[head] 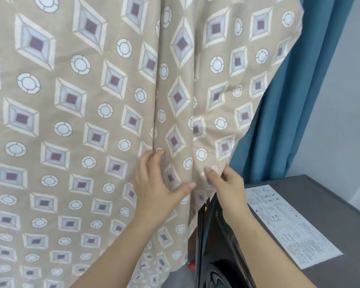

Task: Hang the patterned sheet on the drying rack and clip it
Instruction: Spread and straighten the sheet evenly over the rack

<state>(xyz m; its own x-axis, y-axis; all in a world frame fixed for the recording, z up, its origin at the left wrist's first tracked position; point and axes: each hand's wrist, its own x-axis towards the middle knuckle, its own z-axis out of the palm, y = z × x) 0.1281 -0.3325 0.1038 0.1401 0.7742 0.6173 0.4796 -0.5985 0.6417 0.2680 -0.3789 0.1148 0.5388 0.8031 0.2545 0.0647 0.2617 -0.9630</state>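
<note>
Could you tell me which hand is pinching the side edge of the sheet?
The right hand: its fingers pinch the free edge of the sheet beside the curtain. The left hand lies spread on the cloth, thumb out.

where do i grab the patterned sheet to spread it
Likely the free right edge of the patterned sheet, near the lower corner, coming from the right beside the blue curtain. The cloth hangs in vertical folds and that edge is exposed; the right hand pinches it, the left hand rests on a fold.

A grey machine top (330,204) carries a white printed label (289,225) lying flat.
</note>
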